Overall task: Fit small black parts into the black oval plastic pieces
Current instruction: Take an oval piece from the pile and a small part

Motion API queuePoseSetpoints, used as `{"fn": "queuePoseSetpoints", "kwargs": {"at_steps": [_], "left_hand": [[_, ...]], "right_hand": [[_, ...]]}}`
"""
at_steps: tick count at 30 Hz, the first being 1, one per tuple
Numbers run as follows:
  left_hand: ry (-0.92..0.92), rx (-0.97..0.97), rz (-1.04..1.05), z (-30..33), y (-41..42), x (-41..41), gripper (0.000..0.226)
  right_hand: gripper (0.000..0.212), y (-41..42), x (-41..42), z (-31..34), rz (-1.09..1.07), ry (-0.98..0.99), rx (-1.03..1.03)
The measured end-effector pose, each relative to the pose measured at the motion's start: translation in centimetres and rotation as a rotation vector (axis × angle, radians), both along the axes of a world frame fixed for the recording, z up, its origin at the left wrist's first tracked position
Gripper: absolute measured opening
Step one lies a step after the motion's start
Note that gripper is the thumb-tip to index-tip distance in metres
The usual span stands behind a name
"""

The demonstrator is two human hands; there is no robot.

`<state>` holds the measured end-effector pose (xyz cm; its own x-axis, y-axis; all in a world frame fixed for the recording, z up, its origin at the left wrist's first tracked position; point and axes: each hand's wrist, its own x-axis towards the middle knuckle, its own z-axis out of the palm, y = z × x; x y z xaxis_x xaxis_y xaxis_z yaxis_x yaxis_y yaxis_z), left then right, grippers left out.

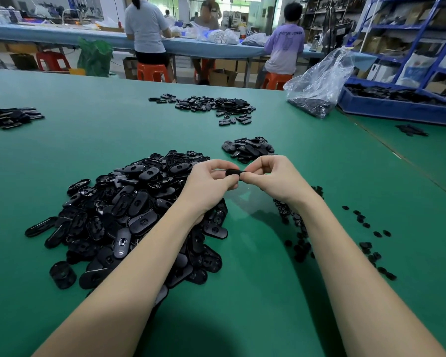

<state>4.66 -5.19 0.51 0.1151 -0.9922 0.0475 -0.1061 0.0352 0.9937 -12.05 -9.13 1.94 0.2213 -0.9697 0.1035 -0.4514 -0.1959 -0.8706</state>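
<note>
- The left hand (pixel 211 180) and the right hand (pixel 270 176) meet in the air just beyond the big heap of oval pieces (pixel 139 215), both pinching one black oval piece (pixel 232 172) between curled fingers and thumbs, one hand at each end
- Whether a small part already sits in that piece cannot be told; fingers hide most of it, so I judge this to be the fitting step itself, or the moment just after it
- To the right of the big heap, near the right forearm, lie the loose small black parts (pixel 366 248), scattered on the green table (pixel 62 150)
- Beyond the big heap and a little right sits a smaller pile (pixel 247 149) of ovals; it may be the finished lot, though that is a guess
- Farther back from the big heap is another spread of black pieces (pixel 211 105), with a clear plastic bag (pixel 317 86) and a blue bin (pixel 397 104) off to its right
- Judging by the size of the big heap against the smaller pile, most of the work seems to lie ahead
</note>
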Motion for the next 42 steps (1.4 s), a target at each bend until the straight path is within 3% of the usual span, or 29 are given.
{"fn": "queuePoseSetpoints", "kwargs": {"at_steps": [7, 16, 21, 29, 42], "left_hand": [[-0.056, 0.002, 0.037, -0.1, -0.1, -0.1, 0.012], [0.081, -0.022, 0.049, -0.3, -0.3, 0.1, 0.017], [0.101, -0.027, 0.033, -0.3, -0.4, -0.1, 0.028], [-0.056, -0.058, 0.105, -1.3, -1.0, -0.2, 0.008], [0.122, -0.024, 0.112, -1.3, -1.5, 0.1, 0.017]], "right_hand": [[0.012, 0.5, 0.7, -0.4, -0.028, 0.056, -0.097], [0.015, 0.0, 0.2, -0.4, 0.02, 0.154, -0.28], [0.013, -0.4, -0.4, -1.3, -0.056, 0.206, -0.277], [0.01, -2.6, 0.3, -1.7, -0.281, 0.215, -0.294], [0.021, -10.4, 1.7, -0.7, -0.513, 0.386, -0.128]]}}
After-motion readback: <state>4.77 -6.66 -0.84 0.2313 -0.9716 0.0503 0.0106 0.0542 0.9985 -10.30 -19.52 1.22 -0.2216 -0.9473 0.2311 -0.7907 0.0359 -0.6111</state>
